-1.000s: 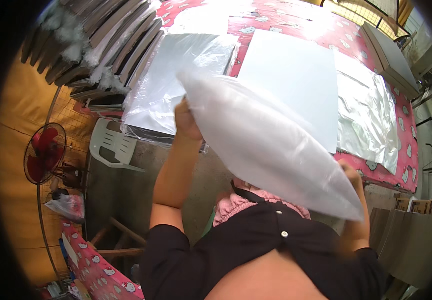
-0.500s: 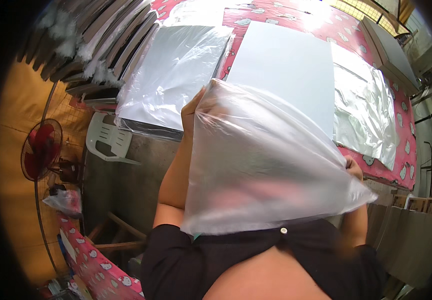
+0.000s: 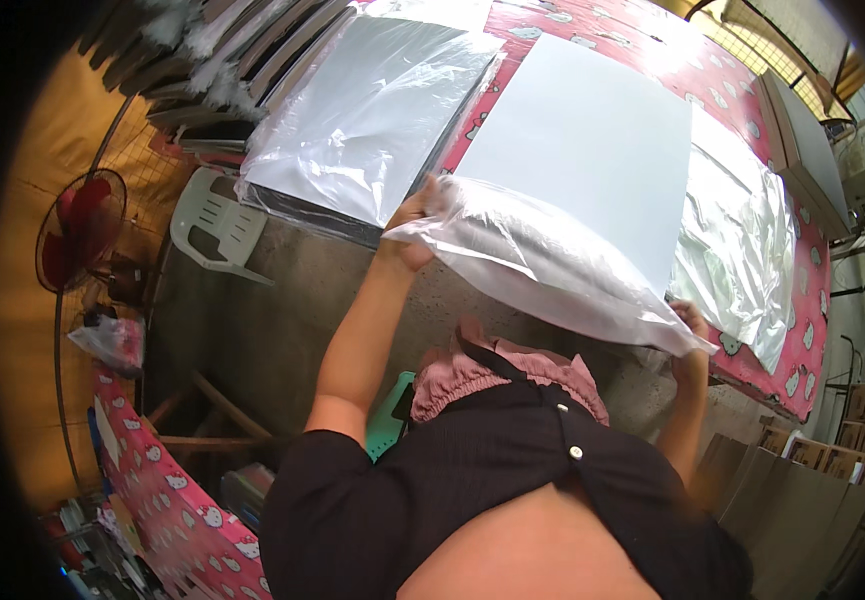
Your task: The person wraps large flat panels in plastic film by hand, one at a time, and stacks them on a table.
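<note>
A translucent plastic bag (image 3: 542, 255) hangs stretched across the middle of the frame, its long axis slanting from upper left down to lower right. The left hand (image 3: 414, 222) grips its upper-left end, fingers curled round the film; the right hand (image 3: 690, 322) pinches the film near the lower-right end. A flat white board (image 3: 582, 140) lies just above the bag in the frame, its near edge running along the same slant. Each hand is close to one near corner of the board, neither plainly nearer. The bag covers part of that edge; whether the edge is inside its mouth cannot be told.

The board rests on a table with a pink patterned cover (image 3: 807, 345). Close by the left hand, at upper left of centre, a film-wrapped stack (image 3: 352, 120) crowds that side; crinkled plastic film (image 3: 737, 240) lies along the board's right side, above the right hand. A white plastic chair (image 3: 217, 225) stands at centre left.
</note>
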A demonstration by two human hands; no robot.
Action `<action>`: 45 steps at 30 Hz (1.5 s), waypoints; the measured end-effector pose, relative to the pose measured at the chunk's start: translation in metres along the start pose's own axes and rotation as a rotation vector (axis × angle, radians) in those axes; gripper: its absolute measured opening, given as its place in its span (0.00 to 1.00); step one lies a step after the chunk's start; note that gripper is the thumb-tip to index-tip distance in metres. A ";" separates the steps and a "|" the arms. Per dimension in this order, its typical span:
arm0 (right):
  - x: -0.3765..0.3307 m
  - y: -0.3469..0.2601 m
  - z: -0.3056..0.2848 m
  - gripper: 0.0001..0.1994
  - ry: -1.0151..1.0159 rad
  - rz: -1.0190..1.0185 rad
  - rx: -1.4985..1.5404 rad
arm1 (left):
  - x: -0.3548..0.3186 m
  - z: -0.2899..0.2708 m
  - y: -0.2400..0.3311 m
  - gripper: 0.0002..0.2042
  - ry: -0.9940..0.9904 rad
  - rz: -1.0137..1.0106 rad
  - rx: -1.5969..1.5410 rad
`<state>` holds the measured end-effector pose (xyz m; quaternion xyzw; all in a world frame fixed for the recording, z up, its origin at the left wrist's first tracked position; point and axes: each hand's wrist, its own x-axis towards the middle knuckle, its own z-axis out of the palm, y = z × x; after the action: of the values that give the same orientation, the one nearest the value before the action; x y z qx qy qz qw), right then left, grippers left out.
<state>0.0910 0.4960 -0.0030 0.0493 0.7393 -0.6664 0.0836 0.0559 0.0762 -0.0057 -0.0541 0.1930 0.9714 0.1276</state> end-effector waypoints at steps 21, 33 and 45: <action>-0.013 0.008 -0.003 0.12 0.373 -0.159 -0.973 | -0.031 -0.024 -0.063 0.11 0.477 0.477 1.429; -0.049 0.058 -0.032 0.10 0.119 -0.005 0.185 | -0.071 -0.008 -0.087 0.08 0.702 0.644 1.191; -0.024 0.079 -0.034 0.10 0.008 -0.159 -0.136 | -0.045 -0.042 -0.093 0.14 0.849 0.877 1.359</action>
<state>0.1272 0.5393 -0.0725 -0.0126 0.7848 -0.6188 0.0308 0.1269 0.1331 -0.0706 -0.2420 0.7575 0.5086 -0.3302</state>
